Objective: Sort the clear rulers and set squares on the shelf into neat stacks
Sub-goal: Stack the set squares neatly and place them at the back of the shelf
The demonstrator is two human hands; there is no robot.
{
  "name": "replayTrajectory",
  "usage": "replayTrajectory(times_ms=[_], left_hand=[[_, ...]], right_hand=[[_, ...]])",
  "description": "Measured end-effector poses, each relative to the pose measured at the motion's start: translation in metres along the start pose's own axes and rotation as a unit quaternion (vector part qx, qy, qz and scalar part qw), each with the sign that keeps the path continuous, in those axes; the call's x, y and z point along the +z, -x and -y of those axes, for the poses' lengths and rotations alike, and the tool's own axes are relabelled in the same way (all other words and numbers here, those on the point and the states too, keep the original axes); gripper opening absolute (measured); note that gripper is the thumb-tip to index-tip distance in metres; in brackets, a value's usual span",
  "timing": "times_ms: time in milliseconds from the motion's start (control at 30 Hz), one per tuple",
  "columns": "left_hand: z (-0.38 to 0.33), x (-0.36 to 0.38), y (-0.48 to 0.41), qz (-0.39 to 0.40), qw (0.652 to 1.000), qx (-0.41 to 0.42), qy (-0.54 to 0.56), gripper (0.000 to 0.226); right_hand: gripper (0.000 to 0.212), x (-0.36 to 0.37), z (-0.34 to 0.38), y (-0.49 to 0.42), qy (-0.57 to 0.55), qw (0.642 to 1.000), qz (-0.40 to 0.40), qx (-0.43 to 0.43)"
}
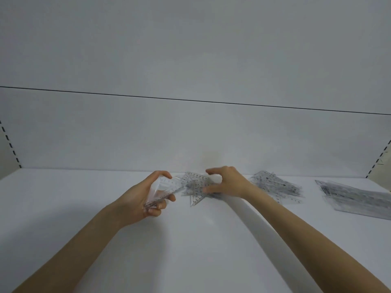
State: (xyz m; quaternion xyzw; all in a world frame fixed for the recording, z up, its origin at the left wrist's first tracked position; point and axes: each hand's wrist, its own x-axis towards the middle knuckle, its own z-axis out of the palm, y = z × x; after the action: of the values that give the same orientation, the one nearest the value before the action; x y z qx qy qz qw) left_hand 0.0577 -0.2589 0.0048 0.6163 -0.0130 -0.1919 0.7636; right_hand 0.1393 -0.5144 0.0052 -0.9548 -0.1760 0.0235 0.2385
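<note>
ruler stack (pixel 357 199) cut off at right edge, its markings blurred

A white shelf board (pixel 84 208) runs wide and flat, meeting a pale grey-white back panel (pixel 190 134) crossed by one thin dark seam (pixel 190 100). At both side edges stand slotted uprights (pixel 8 141), and the light looks soft and even, perhaps from overhead.

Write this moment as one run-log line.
left hand: grips clear set squares | right hand: over middle pile, grip unclear | right pile, far-right stack: lying on shelf
</note>
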Motion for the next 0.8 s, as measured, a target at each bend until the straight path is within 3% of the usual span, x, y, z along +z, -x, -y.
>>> replayTrajectory(times_ms=[67,233,333,533,667,800], left_hand=[[-0.001,-0.005,0.0,-0.009,1.0,0.006,-0.006,0.021],[-0.003,-0.009,0.001,-0.027,1.0,0.008,-0.004,0.02],[-0.003,-0.008,-0.002,-0.032,0.999,0.007,0.008,0.02],[0.0,0.005,-0.009,-0.008,0.999,-0.003,0.046,0.03],[0.001,0.016,-0.015,0.023,0.999,0.0,0.048,0.044],[-0.002,0.023,-0.013,0.028,0.999,-0.003,0.029,0.033]], right_hand=[[0.066,0.006,-0.005,-0.005,-0.01,1.0,0.009,0.012],[0.031,0.012,-0.012,-0.009,-0.056,0.997,-0.054,-0.021],[0.005,0.002,-0.008,-0.005,-0.169,0.982,-0.081,-0.022],[0.003,-0.013,0.031,0.015,-0.398,0.914,-0.032,-0.074],[0.004,0.007,0.061,0.02,-0.355,0.929,-0.063,-0.08],[0.008,0.018,0.068,0.019,-0.307,0.944,-0.099,-0.075]])
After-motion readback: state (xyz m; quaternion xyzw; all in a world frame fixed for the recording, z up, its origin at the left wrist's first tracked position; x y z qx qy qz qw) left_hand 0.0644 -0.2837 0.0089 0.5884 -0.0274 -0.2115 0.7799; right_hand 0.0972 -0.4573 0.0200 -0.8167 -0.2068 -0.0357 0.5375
